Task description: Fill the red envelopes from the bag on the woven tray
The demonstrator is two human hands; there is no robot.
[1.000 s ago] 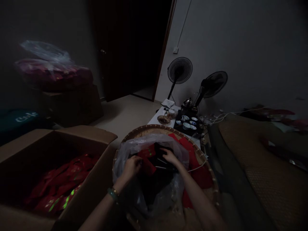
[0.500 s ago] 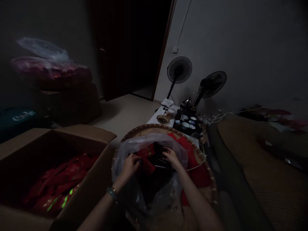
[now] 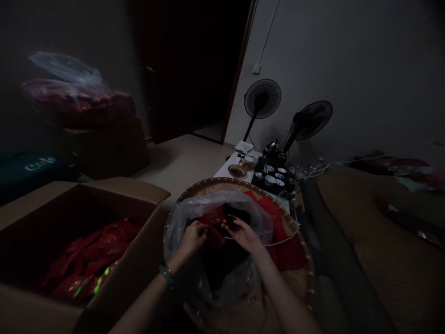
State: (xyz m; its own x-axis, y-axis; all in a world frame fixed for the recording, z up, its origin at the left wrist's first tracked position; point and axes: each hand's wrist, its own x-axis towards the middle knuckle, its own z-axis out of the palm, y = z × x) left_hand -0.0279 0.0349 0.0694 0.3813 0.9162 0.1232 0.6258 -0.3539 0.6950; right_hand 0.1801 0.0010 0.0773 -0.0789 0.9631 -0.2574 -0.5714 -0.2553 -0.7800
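Above the open bag [image 3: 181, 208] on the basket [image 3: 310, 278], two hands, mine: left hand [image 3: 190, 237], fingers drawn together at the near edge of a red piece [image 3: 217, 238], too dark to tell whether they pinch it; right hand [image 3: 245, 235], fingers parted and lightly curled, tips close to that same piece, nothing plainly held. Red piece: between my hands, over the bag's dark mouth. Risks, by my reckoning: first, the piece slipping down among the dark contents, should my left fingertips have only a corner of it; second, the bag's loose rim folding inward and catching my wrists, being limp and unsupported; third, the cord [image 3: 283, 242], lying near my right forearm, snagging if that arm sweeps outward; fourth, a misplaced fingertip, the light being so poor. Also on the basket: red cloth [image 3: 274, 220], to the right of the bag. Beside it, a carton [image 3: 153, 191] of red goods [image 3: 95, 250]. Changes against the frame just before: right hand shifted toward the left one, its palm turned more into view; the gap between them narrower; left hand nearly where it was; bag, cloth and carton unaltered.
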